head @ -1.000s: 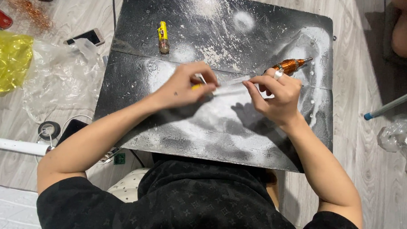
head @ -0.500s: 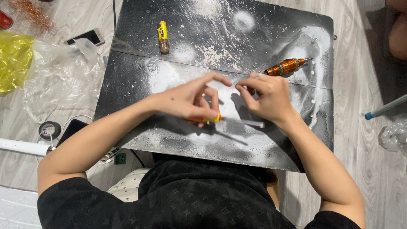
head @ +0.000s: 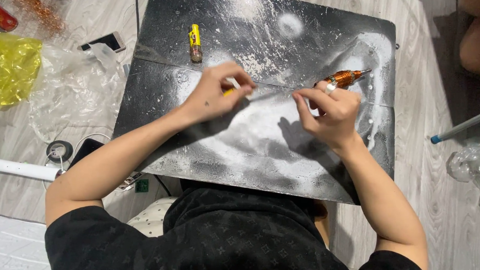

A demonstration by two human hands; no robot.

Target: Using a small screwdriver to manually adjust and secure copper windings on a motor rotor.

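While both hands pinch — left hand (head: 217, 93), right hand (head: 329, 113) — one yellow tube (head: 195, 42) lies.

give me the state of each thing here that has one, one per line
left hand: fingers pinched on a small yellow piece
right hand: fingers curled, pinching something too thin to tell
orange tool: lying flat on the board, behind the right hand
black board: dusted with white powder
yellow tube: lying flat, apart from both hands
phone: on the floor, screen dark
clear plastic bag: crumpled
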